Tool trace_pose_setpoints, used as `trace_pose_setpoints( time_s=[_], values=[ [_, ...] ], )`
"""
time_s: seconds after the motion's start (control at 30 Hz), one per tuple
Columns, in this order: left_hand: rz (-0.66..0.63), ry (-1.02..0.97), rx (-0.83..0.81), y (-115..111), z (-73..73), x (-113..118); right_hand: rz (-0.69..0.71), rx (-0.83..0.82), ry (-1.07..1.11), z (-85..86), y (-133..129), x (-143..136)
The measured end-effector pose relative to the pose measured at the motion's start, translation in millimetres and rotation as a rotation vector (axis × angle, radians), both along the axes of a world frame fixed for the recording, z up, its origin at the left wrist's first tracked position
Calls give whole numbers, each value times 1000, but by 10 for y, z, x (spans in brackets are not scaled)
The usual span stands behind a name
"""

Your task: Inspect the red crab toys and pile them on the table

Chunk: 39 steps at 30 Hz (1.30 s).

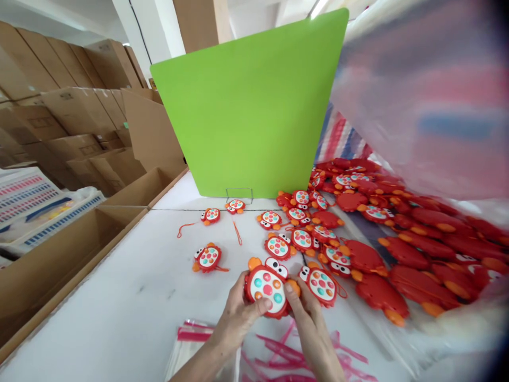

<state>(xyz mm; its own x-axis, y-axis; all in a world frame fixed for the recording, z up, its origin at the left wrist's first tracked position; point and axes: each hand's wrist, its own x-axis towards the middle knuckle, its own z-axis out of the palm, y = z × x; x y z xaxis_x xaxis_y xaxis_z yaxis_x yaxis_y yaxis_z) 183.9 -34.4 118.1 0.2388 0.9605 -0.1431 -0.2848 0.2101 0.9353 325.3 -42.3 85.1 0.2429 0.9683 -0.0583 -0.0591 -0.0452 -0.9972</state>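
Note:
A red crab-shaped toy (267, 289) with googly eyes, orange claws and a white face of coloured buttons is held up between both hands. My left hand (237, 313) grips its left side, thumb across the lower front. On the other side, my right hand (308, 310) is closed on its right edge, near an orange claw. Just right of it lies another crab toy (322, 285) with a strap loop. Beneath the wrists are pink plastic strips (278, 355) and a stack of clear bags (191, 345) with pink tops.
Three crab toys, one of them (209, 258) nearest, lie apart on the white table (131, 297). A large pile of crab toys (421, 249) spills from a plastic sack (421, 106) at right. Behind stands a green board (254, 116); an open carton (71, 265) borders the left edge.

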Motion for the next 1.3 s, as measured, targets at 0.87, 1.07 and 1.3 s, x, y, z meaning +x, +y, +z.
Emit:
trace_pose_setpoints(
  time_s=[0.87, 1.07, 1.3],
  values=[
    [325, -406, -666, 466, -445, -493, 82, 100, -1103, -306, 1467, 335],
    [217, -208, -465, 545, -499, -214, 241, 204, -1096, -179, 1333, 198],
    [143, -188, -347, 550, -392, 26, 165, 300, -638, -69, 644, 27]
  ],
)
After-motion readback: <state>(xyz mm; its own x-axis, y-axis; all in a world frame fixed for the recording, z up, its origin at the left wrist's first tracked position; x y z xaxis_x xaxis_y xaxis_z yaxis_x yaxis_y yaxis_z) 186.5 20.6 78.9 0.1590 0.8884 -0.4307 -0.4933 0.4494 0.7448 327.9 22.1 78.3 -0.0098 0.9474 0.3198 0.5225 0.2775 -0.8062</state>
